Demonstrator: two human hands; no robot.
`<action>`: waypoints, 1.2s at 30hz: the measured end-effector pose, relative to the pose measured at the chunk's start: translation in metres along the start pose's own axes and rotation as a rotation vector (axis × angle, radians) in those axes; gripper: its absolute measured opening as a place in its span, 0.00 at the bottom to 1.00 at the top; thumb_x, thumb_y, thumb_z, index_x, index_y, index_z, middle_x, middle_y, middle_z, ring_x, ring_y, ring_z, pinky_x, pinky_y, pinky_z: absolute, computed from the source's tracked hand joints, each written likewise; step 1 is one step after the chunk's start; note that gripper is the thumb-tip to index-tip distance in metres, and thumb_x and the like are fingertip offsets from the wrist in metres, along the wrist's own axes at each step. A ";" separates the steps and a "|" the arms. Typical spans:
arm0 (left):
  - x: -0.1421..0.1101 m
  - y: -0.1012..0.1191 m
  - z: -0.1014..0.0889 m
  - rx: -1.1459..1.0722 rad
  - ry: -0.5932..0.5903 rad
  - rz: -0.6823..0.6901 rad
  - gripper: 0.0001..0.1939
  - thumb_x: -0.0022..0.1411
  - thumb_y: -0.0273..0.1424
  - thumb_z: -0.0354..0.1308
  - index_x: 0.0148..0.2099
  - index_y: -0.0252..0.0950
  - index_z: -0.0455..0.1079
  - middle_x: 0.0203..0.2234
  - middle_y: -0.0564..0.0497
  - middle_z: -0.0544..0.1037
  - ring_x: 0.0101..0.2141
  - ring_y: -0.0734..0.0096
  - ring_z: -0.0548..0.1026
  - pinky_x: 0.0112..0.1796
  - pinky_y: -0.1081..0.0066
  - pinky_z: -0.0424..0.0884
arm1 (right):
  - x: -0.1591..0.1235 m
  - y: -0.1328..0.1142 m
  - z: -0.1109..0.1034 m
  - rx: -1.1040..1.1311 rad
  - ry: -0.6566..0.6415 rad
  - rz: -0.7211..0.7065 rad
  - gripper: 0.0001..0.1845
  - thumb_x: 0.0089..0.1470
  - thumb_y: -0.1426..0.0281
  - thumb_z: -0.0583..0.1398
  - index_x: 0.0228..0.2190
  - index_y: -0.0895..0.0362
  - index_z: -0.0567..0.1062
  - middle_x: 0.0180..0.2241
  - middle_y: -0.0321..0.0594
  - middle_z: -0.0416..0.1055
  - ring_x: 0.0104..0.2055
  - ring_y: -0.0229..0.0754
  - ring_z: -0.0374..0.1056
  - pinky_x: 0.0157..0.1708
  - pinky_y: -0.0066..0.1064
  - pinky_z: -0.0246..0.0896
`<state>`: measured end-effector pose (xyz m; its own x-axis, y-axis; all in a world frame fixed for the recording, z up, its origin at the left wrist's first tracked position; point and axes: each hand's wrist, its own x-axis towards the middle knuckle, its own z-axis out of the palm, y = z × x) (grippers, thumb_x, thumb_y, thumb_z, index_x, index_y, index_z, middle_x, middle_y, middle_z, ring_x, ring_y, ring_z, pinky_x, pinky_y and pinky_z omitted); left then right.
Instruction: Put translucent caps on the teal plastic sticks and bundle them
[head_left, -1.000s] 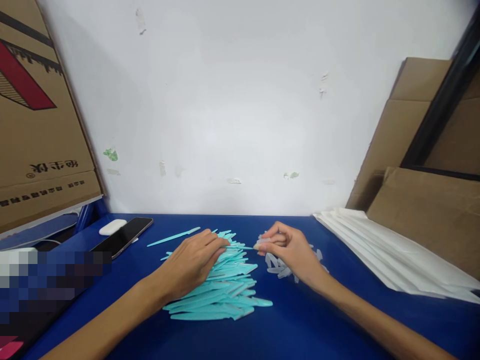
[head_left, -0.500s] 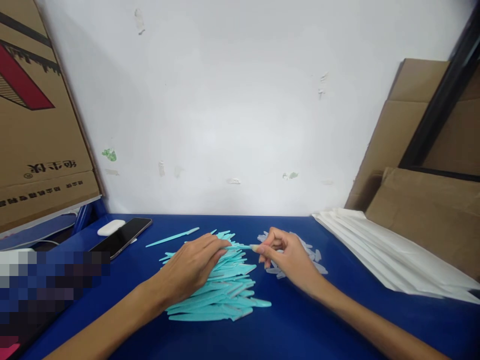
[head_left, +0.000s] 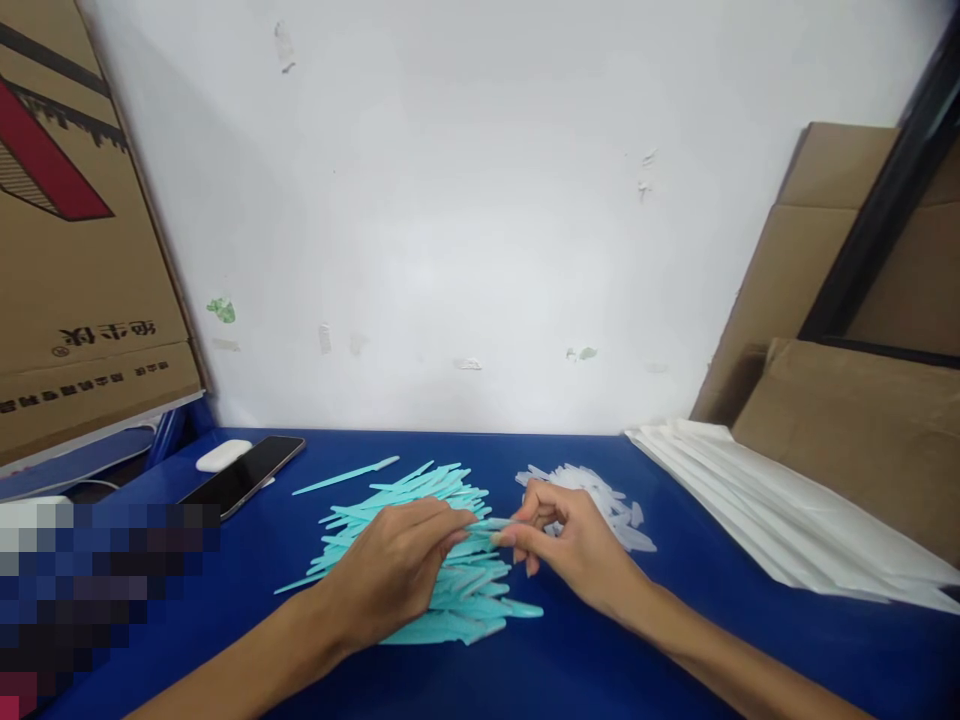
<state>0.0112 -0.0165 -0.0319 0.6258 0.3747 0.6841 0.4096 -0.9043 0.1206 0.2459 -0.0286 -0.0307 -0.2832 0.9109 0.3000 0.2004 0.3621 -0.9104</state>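
Between my hands is a turquoise eyebrow razor (head_left: pixel 487 524), lying nearly level above a pile of others. My left hand (head_left: pixel 409 565) pinches it from the left, covering its handle. From the right, my right hand (head_left: pixel 559 535) pinches a clear plastic cap (head_left: pixel 508 522) at the razor's blade end; how far it sits over the blade cannot be made out. Under and around my left hand spreads the pile of turquoise razors (head_left: pixel 469 600). Behind my right hand lies a heap of clear caps (head_left: pixel 592 488). One single razor (head_left: pixel 345 475), with a paler tip, rests apart at the back left.
A phone (head_left: pixel 247 475) and a white earbud case (head_left: pixel 223 456) lie on the blue table (head_left: pixel 600 660) at the left. White paper sheets or bags (head_left: pixel 780 520) are stacked at the right. Cardboard boxes (head_left: pixel 82 260) stand at the left, with more cardboard (head_left: pixel 847 440) at the right.
Both hands have come slightly nearer to me, with the razor and cap between them. More of the pile's far side and a razor tip left of my left wrist now show.
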 end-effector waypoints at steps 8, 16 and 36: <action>0.011 -0.018 -0.018 0.300 -0.075 -0.066 0.12 0.75 0.29 0.45 0.49 0.36 0.70 0.33 0.47 0.78 0.33 0.63 0.74 0.34 0.66 0.68 | 0.007 -0.006 -0.015 -0.603 0.084 -0.247 0.14 0.62 0.57 0.62 0.44 0.52 0.76 0.37 0.39 0.80 0.39 0.46 0.75 0.41 0.37 0.68; 0.007 -0.075 -0.046 0.755 -0.488 -0.581 0.15 0.72 0.26 0.43 0.49 0.32 0.71 0.34 0.40 0.79 0.36 0.52 0.78 0.36 0.62 0.69 | 0.013 0.029 -0.040 -1.114 -0.021 -0.086 0.28 0.70 0.53 0.45 0.61 0.51 0.70 0.63 0.47 0.66 0.69 0.58 0.53 0.64 0.59 0.48; -0.005 -0.095 -0.047 0.654 -0.539 -0.671 0.14 0.67 0.27 0.48 0.42 0.34 0.75 0.37 0.38 0.80 0.38 0.51 0.79 0.37 0.62 0.70 | 0.022 0.042 -0.041 -1.241 -0.062 -0.289 0.18 0.66 0.76 0.52 0.43 0.55 0.81 0.41 0.45 0.81 0.47 0.49 0.76 0.61 0.52 0.52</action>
<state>-0.0624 0.0575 -0.0131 0.2860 0.9380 0.1958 0.9526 -0.2562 -0.1641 0.2866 0.0151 -0.0509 -0.4993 0.7698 0.3976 0.8534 0.5162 0.0721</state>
